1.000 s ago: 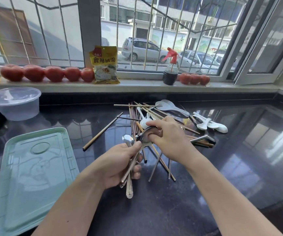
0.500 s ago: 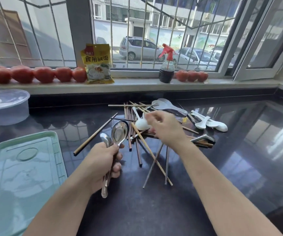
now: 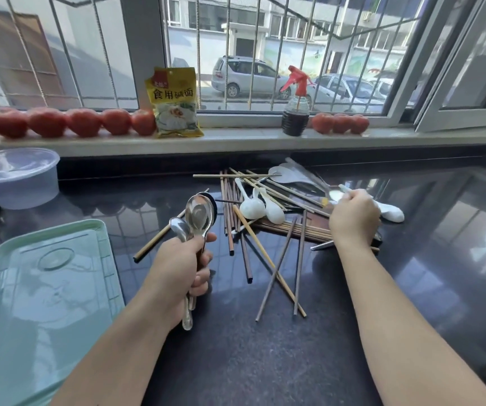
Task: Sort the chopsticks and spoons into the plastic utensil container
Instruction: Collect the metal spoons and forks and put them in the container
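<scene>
Both hands are working apart: her left hand [image 3: 181, 266] is gripping a bunch of metal spoons [image 3: 197, 216] mid-frame (presumably gathering like with like), her right hand [image 3: 354, 219] is pinching another spoon [image 3: 336, 195] from the chopsticks [image 3: 276, 230], while the green container [image 3: 42, 288] is waiting lower left.

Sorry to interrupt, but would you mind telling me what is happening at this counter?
A person is sorting a pile of wooden chopsticks and white ceramic spoons on the black counter. The left hand grips several metal spoons; the right hand pinches another utensil at the pile. The pale green plastic container sits at left.
</scene>
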`<act>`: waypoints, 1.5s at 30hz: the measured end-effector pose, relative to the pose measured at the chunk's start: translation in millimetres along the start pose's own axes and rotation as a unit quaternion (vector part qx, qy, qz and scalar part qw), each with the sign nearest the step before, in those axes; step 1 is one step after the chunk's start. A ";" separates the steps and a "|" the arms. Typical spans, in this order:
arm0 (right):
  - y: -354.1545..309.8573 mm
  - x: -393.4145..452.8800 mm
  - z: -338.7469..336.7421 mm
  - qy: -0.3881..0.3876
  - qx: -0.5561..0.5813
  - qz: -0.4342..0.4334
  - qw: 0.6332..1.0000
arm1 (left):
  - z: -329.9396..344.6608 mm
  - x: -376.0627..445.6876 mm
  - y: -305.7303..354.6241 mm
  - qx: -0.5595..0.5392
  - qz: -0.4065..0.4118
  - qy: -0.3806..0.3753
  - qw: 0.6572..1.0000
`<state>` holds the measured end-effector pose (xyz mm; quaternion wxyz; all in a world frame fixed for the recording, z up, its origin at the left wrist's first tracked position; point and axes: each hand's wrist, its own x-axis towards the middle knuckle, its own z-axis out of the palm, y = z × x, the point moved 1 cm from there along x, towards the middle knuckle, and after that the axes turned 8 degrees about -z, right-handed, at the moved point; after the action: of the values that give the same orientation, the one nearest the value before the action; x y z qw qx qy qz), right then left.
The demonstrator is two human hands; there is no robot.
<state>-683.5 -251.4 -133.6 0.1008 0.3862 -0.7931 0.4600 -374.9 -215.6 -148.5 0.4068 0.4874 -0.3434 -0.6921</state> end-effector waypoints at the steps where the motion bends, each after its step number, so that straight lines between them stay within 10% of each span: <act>1: 2.2 2.8 -4.6 0.044 0.033 0.015 0.998 | 0.2 -0.8 1.4 -0.001 0.012 -0.006 1.000; 6: -4.6 -0.1 -23.3 0.149 0.224 0.012 0.963 | 2.8 -11.6 9.1 0.077 0.158 0.032 0.984; 11: -50.2 -42.6 -34.0 0.042 0.324 -0.134 0.936 | 8.7 -32.5 11.7 0.417 0.402 0.189 0.793; 16: -80.2 -85.5 -31.9 -0.088 0.413 -0.189 0.886 | 15.1 -31.3 8.8 0.489 0.433 0.185 0.734; 26: -88.9 -100.2 -28.0 -0.186 0.436 -0.241 0.847 | 9.5 -16.6 0.4 0.502 0.368 0.215 0.753; 34: -70.8 -72.6 -39.5 -0.009 0.402 -0.178 0.898 | 5.3 -3.8 2.1 0.121 0.072 0.064 0.988; 39: -89.9 -99.5 -27.5 -0.256 0.461 -0.198 0.826 | 12.8 -15.2 3.7 0.009 -0.032 -0.049 0.998; 45: -91.1 -107.5 -14.9 -0.215 0.364 -0.217 0.880 | 25.4 -26.2 1.1 -0.079 -0.095 -0.142 0.982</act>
<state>-548.9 -208.8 -121.4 -0.1224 0.6477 -0.4680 0.5886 -393.8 -190.5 -129.9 0.3237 0.3805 -0.2943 -0.8148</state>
